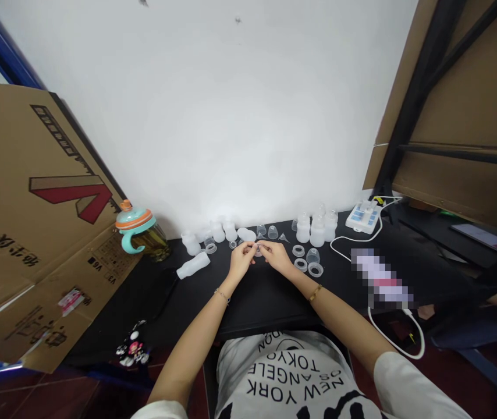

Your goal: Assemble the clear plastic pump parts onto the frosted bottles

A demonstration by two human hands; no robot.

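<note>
My left hand (242, 258) and my right hand (274, 258) meet over the black table, fingertips pinched together on a small translucent bottle part (258, 250). The fingers cover most of it, so its exact shape is unclear. Just beyond lie clear dome caps (273, 232) and a bottle nipple (284, 237). To the right of my right hand are translucent collar rings (301, 265) and another dome cap (313, 256). Assembled baby bottles (317, 231) stand behind these. On the left, a white bottle (194, 265) lies on its side, near more bottles (191, 243).
A lidded drink jug (137, 230) stands at the left by a large cardboard box (34, 221). A power strip (364, 216), a white cable (340, 240) and a blurred-out phone-shaped object (382, 278) are at the right. A character keychain (132, 348) hangs at the front edge.
</note>
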